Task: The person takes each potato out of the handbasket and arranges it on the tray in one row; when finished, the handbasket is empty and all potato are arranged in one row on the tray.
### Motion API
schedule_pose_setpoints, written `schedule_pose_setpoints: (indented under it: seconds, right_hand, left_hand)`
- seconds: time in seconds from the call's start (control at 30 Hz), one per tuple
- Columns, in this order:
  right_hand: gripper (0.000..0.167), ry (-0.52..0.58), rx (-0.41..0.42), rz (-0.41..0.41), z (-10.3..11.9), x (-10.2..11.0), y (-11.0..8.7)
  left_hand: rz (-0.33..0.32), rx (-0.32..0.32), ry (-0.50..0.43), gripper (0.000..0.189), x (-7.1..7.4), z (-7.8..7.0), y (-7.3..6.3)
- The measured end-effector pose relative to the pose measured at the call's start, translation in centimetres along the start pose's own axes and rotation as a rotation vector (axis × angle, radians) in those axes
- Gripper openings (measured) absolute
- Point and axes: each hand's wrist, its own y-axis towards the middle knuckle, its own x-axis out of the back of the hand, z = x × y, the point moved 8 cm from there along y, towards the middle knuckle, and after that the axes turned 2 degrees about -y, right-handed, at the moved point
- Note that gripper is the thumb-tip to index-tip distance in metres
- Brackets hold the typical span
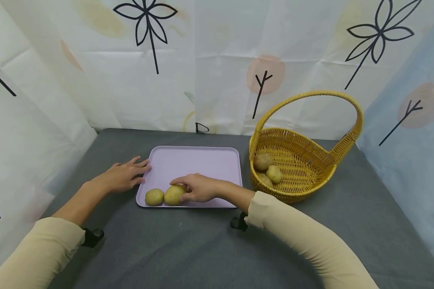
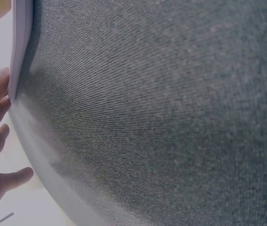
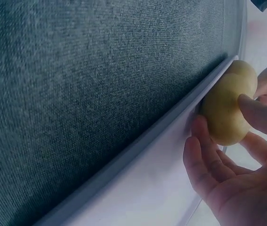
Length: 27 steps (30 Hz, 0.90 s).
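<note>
One yellow oval potato (image 1: 174,195) is pinched between thumb and fingers of the right hand (image 1: 201,188), at seven o'clock on the flat lilac rectangular tray (image 1: 202,162); a second, smaller yellow oval potato (image 1: 154,197) lies just beside it, at eight. Left hand (image 1: 124,177) is spread wide, fingertips at the tray's nine o'clock edge. Grip is best kept light, any move made straight vertically so the neighbour isn't nudged; rolling is likely if released unsettled. Tray should be steadied throughout.
</note>
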Motion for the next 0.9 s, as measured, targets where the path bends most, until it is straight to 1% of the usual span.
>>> schedule_pose_setpoints:
  seconds: [0.13, 0.27, 0.43, 0.6, 0.77, 0.9]
  right_hand:
    - [0.056, -0.002, -0.016, 0.001, 0.0, 0.0, 0.0]
    - [0.058, 0.028, -0.020, 0.007, 0.1, 0.2, -0.2]
    - [0.061, 0.083, -0.034, 0.048, 0.2, 0.6, -1.6]
    - [0.062, 0.093, -0.052, 0.077, 0.1, 1.9, -4.4]
    - [0.062, 0.103, -0.048, 0.109, -0.1, 3.6, -8.2]
    - [0.063, 0.091, -0.058, 0.093, -0.7, 5.5, -11.5]
  left_hand:
    - [-0.001, -0.003, -0.006, 0.053, 0.0, 0.0, -0.1]
    - [0.001, -0.001, -0.010, 0.053, 0.1, -0.1, -0.1]
    - [-0.001, -0.011, -0.017, 0.053, 0.2, -0.1, -0.3]
    - [-0.003, -0.012, -0.023, 0.053, 0.2, -0.3, -0.4]
    - [-0.005, -0.016, -0.016, 0.053, 0.2, -0.4, -0.4]
    - [-0.005, -0.017, -0.009, 0.053, 0.1, -0.2, -0.3]
